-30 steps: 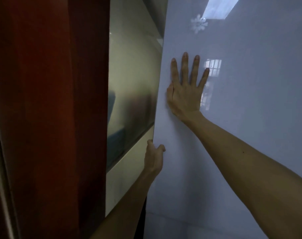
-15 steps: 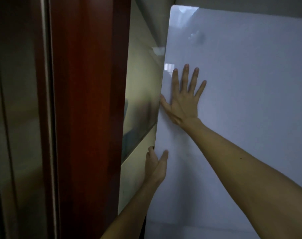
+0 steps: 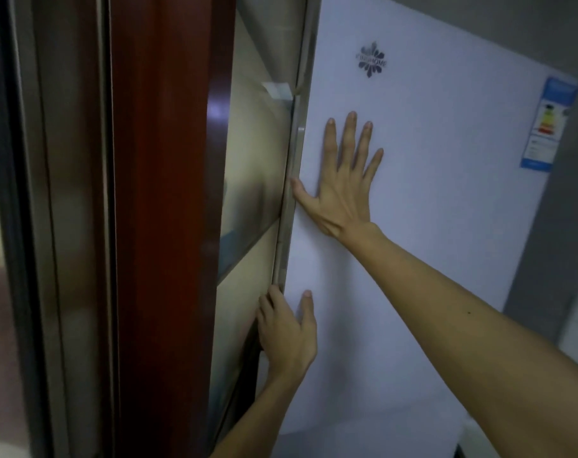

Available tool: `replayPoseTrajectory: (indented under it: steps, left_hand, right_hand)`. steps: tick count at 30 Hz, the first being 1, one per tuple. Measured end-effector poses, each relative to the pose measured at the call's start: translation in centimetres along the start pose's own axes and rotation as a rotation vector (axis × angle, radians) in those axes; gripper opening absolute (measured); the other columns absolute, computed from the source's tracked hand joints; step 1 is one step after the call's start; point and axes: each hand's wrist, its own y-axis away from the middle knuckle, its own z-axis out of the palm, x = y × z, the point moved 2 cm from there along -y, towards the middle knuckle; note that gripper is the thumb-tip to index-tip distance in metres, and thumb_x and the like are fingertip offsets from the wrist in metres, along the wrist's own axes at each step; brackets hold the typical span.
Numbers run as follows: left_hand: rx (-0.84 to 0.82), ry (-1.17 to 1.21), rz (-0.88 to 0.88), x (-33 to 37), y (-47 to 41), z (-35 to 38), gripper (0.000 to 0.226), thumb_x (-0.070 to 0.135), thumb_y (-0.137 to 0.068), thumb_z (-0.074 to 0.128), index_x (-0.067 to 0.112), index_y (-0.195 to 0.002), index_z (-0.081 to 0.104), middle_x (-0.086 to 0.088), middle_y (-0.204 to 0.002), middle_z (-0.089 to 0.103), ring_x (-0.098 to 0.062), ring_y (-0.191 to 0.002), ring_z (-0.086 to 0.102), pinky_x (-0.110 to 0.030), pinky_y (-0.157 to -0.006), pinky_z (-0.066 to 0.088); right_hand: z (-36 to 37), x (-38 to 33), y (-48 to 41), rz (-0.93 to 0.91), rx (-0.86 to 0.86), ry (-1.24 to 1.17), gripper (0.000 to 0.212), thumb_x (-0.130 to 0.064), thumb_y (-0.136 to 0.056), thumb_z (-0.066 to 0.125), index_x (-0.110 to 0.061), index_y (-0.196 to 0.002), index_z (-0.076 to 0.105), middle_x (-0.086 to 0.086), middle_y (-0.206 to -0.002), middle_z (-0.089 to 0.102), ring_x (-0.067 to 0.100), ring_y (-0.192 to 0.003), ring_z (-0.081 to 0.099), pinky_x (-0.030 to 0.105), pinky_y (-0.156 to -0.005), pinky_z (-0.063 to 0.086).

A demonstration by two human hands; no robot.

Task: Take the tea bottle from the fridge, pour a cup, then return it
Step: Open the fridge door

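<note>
The white fridge door fills the right half of the view, with a dark logo near its top and an energy label at its right edge. My right hand lies flat on the door, fingers spread and pointing up. My left hand is lower, at the door's left edge, fingers on the grey edge strip and thumb on the white face. The tea bottle and the cup are not in view.
A dark red wooden frame stands close on the left, with a grey metal frame beyond it. A reflective grey panel lies between the red frame and the fridge. A grey wall is at the right.
The door has swung further away so its full face, logo and label show. My right hand stayed flat on it; my left hand went from curling round the edge to resting open on it.
</note>
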Motion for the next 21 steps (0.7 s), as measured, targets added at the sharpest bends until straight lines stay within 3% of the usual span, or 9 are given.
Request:
replayPoseTrajectory:
  steps: [5,15,21]
  left_hand:
    - [0.007,-0.026,0.002,1.3,2.3,-1.1,0.066,0.061,-0.09,0.041,0.012,-0.134,0.039,-0.01,-0.132,0.049,-0.025,-0.121,0.049,-0.044,-0.098,0.047]
    - [0.026,-0.136,-0.015,5.8,10.3,-4.4,0.066,0.06,-0.091,0.039,0.009,-0.134,0.04,-0.013,-0.128,0.051,-0.028,-0.114,0.052,-0.041,-0.091,0.048]
    - [-0.006,-0.105,-0.018,8.9,16.2,-6.3,0.058,0.05,-0.095,0.043,0.006,-0.133,0.039,-0.014,-0.128,0.049,-0.028,-0.114,0.049,-0.035,-0.088,0.041]
  right_hand:
    - [-2.7,0.5,0.9,-0.004,-0.04,-0.037,0.099,-0.073,-0.085,0.03,-0.011,-0.157,0.002,0.019,-0.162,-0.007,0.042,-0.148,-0.011,0.066,-0.115,0.003]
    - [-10.8,1.5,4.1,0.032,-0.089,-0.19,0.096,-0.059,-0.086,0.043,-0.01,-0.156,-0.001,0.017,-0.162,-0.009,0.039,-0.149,-0.011,0.063,-0.117,0.007]
    - [-16.5,3.1,6.7,0.069,-0.126,-0.249,0.098,-0.062,-0.087,0.044,-0.012,-0.155,-0.007,0.014,-0.163,-0.012,0.034,-0.15,-0.01,0.055,-0.12,0.011]
